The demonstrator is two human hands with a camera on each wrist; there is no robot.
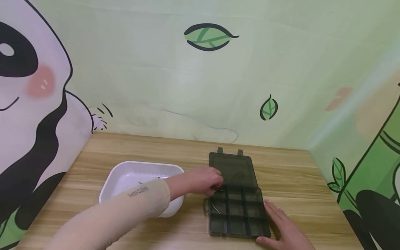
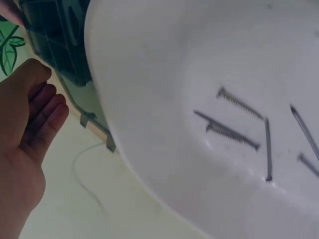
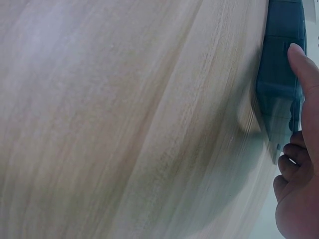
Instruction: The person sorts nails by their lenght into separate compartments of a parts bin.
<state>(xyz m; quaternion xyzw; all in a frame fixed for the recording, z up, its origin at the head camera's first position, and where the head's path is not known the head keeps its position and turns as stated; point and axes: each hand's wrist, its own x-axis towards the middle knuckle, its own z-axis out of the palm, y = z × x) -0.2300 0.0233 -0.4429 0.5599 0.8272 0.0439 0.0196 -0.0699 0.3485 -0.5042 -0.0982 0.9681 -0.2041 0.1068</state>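
Observation:
My left hand (image 1: 203,180) is above the back left of a dark, see-through compartment box (image 1: 237,227). Its fingertips pinch a thin dark metal fastener (image 1: 217,189); whether it is a screw or a nail cannot be told. In the left wrist view the fingers are curled and hide it. A thin, shiny nail (image 1: 215,208) lies in the left compartment of the middle row. At the box's front right corner, my right hand (image 1: 287,225) holds it, thumb at the front edge and fingers along the right side.
Left of the box stands a white plastic tray (image 1: 104,187), partly covered by the left forearm. Several screws (image 2: 241,104) and nails (image 2: 269,149) lie in it. The box's lid (image 1: 232,170) is folded back toward the printed wall (image 1: 140,69). Everything stands on a wood-grain table (image 1: 190,232).

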